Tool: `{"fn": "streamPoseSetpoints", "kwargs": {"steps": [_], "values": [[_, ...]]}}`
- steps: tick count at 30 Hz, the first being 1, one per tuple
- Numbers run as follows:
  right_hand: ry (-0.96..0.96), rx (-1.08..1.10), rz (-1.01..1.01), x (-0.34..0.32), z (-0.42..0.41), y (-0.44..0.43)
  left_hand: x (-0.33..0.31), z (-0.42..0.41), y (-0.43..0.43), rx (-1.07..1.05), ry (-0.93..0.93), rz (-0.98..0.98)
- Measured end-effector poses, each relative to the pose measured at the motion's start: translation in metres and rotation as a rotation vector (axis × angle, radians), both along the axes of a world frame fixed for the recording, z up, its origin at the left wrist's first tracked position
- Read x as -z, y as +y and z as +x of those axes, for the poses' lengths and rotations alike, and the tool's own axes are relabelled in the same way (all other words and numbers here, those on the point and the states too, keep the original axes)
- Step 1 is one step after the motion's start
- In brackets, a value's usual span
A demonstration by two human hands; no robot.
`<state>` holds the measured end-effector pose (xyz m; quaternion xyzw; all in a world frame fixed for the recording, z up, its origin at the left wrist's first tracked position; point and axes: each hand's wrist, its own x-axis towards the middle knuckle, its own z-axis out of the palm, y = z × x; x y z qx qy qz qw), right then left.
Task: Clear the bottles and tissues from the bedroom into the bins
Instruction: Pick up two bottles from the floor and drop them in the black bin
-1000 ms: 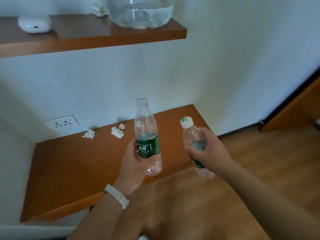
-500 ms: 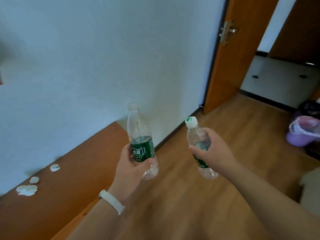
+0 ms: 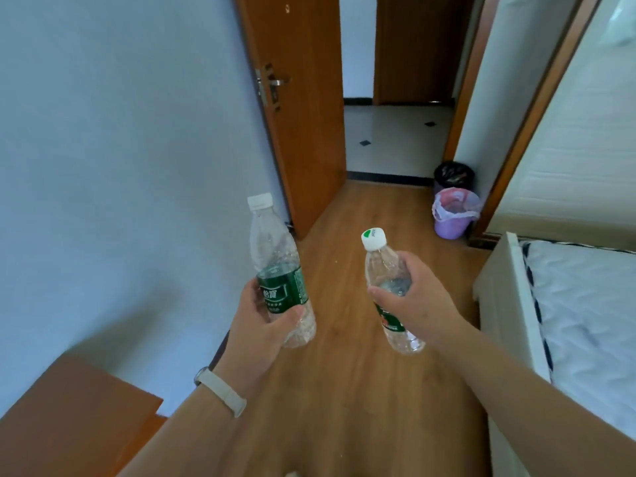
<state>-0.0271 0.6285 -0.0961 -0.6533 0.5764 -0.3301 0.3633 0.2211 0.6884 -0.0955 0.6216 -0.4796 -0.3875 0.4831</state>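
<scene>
Bottles of clear crinkled plastic, both looking near empty: the taller green-labelled bottle [image 3: 275,270] stands upright, gripped by the left hand [image 3: 261,325]; the shorter green-marked-cap bottle [image 3: 381,266] tilts in the right hand [image 3: 418,304], fingers wrapped round. Carrying step, seemingly. Next, cross to the lilac plastic bin with pink liner [image 3: 451,226] at one o'clock, with the black-lined bin [image 3: 453,173] just behind it.

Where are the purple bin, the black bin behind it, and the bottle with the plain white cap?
purple bin [image 3: 451,228]: head view, on its lilac outer wall below the pink liner.
black bin [image 3: 441,177]: head view, on its left side.
plain-capped bottle [image 3: 280,287]: head view, on its green label.
</scene>
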Motion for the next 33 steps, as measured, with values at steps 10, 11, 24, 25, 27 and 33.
{"fn": "streamPoseSetpoints", "kwargs": {"steps": [10,11,24,25,27,33], "values": [[0.058,0.250,0.092,0.023,-0.064,-0.044,0.029,-0.055,-0.101,0.225,0.083,0.042],[0.064,0.266,0.094,0.025,-0.066,-0.053,0.033,-0.055,-0.114,0.241,0.093,0.051],[0.195,0.364,0.102,0.019,-0.017,-0.255,0.047,-0.001,-0.347,0.357,0.143,0.083],[0.190,0.378,0.095,0.019,-0.013,-0.266,0.048,0.003,-0.363,0.367,0.140,0.080],[0.181,0.394,0.103,0.023,-0.010,-0.284,0.049,0.006,-0.389,0.371,0.151,0.077],[0.178,0.452,0.159,0.030,-0.010,-0.334,0.055,0.008,-0.447,0.404,0.142,0.119]]}}
